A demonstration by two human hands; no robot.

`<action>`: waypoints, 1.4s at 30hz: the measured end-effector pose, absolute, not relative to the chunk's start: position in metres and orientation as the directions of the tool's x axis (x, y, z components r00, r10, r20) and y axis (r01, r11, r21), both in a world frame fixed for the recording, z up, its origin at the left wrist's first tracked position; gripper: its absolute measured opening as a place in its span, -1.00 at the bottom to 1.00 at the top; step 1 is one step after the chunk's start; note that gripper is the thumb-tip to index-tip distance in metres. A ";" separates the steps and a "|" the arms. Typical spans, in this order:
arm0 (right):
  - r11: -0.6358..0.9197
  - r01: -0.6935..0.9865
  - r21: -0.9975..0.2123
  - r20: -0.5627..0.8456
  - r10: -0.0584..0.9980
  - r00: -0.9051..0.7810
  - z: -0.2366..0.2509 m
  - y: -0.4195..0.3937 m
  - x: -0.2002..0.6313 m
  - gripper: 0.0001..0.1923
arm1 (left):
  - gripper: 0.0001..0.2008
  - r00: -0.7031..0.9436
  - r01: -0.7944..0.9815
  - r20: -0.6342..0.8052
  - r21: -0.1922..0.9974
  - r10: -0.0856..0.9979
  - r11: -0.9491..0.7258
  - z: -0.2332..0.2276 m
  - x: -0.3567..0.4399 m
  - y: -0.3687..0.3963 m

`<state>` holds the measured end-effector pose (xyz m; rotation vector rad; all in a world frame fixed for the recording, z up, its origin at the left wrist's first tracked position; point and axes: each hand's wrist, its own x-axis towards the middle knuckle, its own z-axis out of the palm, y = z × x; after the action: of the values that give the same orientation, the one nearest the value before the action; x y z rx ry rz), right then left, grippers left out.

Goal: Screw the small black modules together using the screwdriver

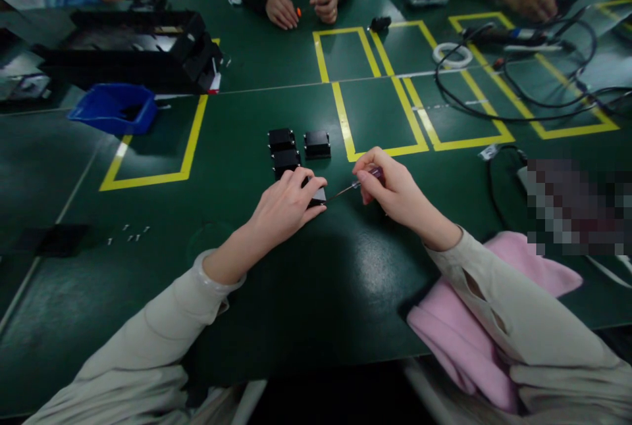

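Your left hand (291,201) presses down over a small black block (316,196) on the green table (306,293), fingers curled across its top so that only its pale near corner shows. Your right hand (390,191) pinches a slim screwdriver (351,186) between thumb and fingertips, its tip angled toward that corner and nearly touching it. Just beyond your left knuckles stand three more black blocks (282,140), two in a column and one beside them, close to a yellow floor-tape rectangle (378,116). Farther left lie a few tiny screws (131,235), well apart from your work, then a blue bin (112,108) and a black tray (133,43). A pink cloth (474,333) sits under your right forearm; black cables (518,96) loop across the far right. Other people's hands (301,9) work at the far edge.

The risk, as it appears: the thin tip could skate off the block toward your left fingertips if pressure comes at this low slant. A loose hold might also let the block twist and knock its neighbours.
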<state>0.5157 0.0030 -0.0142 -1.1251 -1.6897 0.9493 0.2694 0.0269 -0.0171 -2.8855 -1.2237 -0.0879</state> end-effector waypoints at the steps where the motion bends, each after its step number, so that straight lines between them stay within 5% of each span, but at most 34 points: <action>1: 0.297 0.293 -0.909 0.242 0.947 -0.209 -0.014 0.003 0.516 -0.82 | -0.58 0.698 0.714 0.061 0.013 0.713 -0.700 -0.017 0.269 0.027; 5: 0.274 0.313 -0.909 0.217 0.954 -0.207 -0.017 0.006 0.518 -0.71 | -0.56 0.711 0.702 0.059 -0.009 0.701 -0.712 -0.017 0.269 0.028; 20: 0.216 0.197 -0.957 0.183 0.968 -0.172 -0.021 0.008 0.516 -0.81 | -0.56 0.707 0.707 0.028 -0.040 0.706 -0.706 -0.014 0.271 0.028; 42: 0.196 0.143 -0.970 0.177 0.975 -0.137 -0.026 0.009 0.512 -0.68 | -0.58 0.715 0.699 0.039 -0.022 0.698 -0.714 -0.014 0.270 0.028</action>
<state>0.5123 0.0090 -0.0260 -1.1170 -1.4985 1.0777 0.2699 0.0281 -0.0138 -2.8765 -1.1727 -0.0427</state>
